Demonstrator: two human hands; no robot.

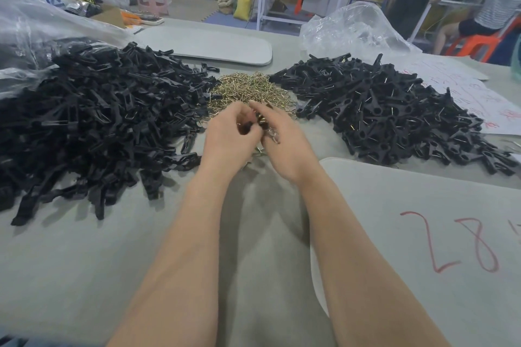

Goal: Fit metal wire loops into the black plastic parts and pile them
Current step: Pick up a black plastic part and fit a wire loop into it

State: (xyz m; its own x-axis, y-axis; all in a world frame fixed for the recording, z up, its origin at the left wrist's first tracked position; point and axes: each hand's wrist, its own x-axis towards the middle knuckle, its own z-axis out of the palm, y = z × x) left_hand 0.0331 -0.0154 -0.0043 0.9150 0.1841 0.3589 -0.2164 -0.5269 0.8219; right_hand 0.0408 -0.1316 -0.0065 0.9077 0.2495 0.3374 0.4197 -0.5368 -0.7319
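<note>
Just in front of the heap of wire loops, my left hand and right hand meet, fingertips touching. My left fingers curl round a black plastic part; my right fingers close on some spare loops. Left of the heap lie the bare black parts; right of it, the fitted parts, with wires showing.
</note>
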